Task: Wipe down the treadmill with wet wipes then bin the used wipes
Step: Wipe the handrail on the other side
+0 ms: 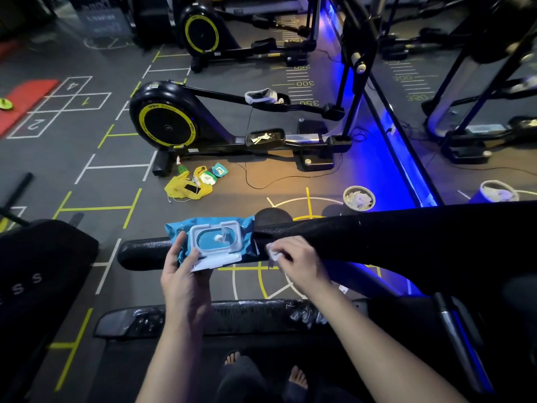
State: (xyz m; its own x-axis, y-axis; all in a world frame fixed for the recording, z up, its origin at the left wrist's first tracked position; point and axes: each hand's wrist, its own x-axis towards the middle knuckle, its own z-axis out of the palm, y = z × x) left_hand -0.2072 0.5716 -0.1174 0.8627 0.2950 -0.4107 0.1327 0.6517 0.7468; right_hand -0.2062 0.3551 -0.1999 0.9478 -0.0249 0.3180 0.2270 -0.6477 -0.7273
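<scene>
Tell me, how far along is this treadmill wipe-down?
Under way. Done: the wipes pack is open, and the bin on the floor already holds crumpled white wipes. In hand: the left hand holds the pack against the handrail while the right hand presses a wipe on it. Left: whatever surfaces remain unwiped, which I cannot judge, then binning this wipe.

1 treadmill [406, 237], 1 blue wipes pack [215, 242], 1 loose wipe [274, 254], 1 bin [345, 199], 2 yellow-wheeled ellipticals [165, 120] [200, 30], 1 yellow bag [180, 187], 2 bare feet [232, 359] [299, 379].
</scene>
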